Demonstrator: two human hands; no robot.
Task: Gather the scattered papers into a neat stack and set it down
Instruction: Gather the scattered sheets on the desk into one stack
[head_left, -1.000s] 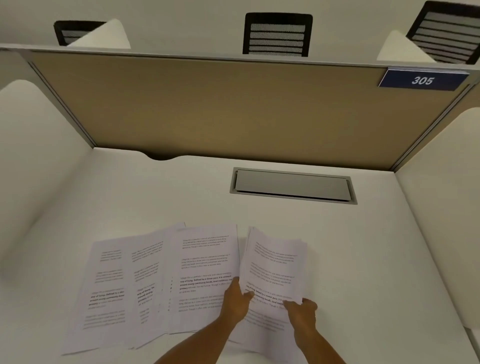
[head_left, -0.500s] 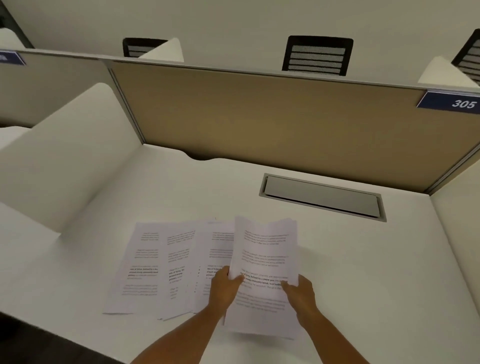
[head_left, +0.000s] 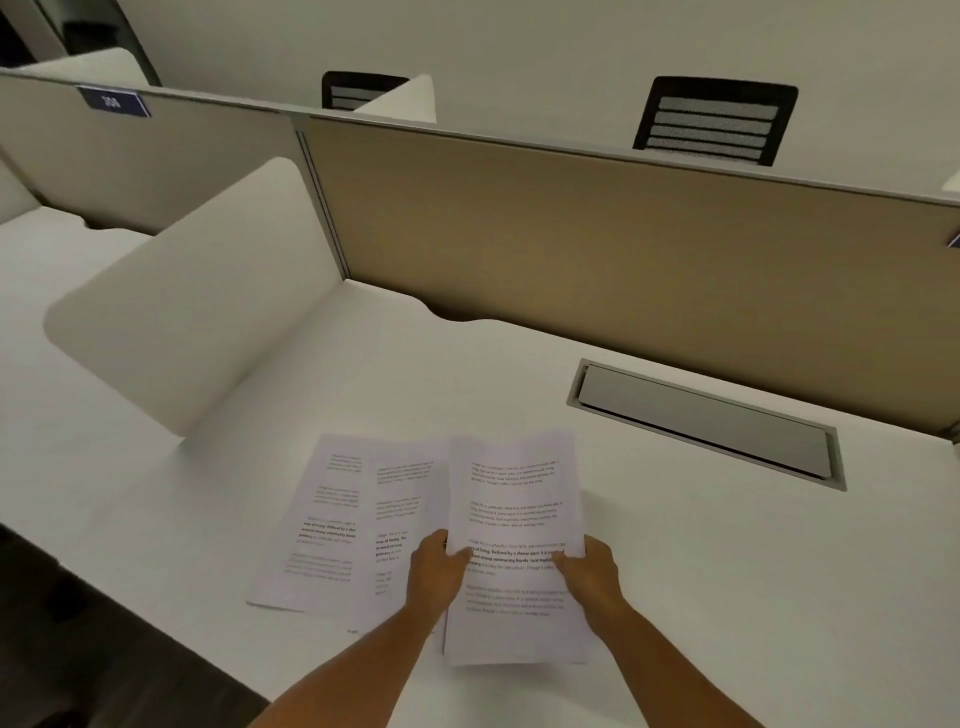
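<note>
Both hands grip one bundle of printed sheets (head_left: 514, 525) over the white desk (head_left: 727, 571): the left hand (head_left: 436, 571) pinches its left edge, the right hand (head_left: 589, 571) its right edge, thumbs on the top page. Just left of the bundle, partly under it, a few loose pages (head_left: 343, 519) lie overlapping flat on the desk, near its front edge. A grey cable hatch (head_left: 706, 423) is set into the desk beyond and to the right, well apart from the paper. A tan back panel (head_left: 623, 234) and a white side divider (head_left: 208, 291) fence the space; two black chair backs (head_left: 714, 122) show behind the panel
</note>
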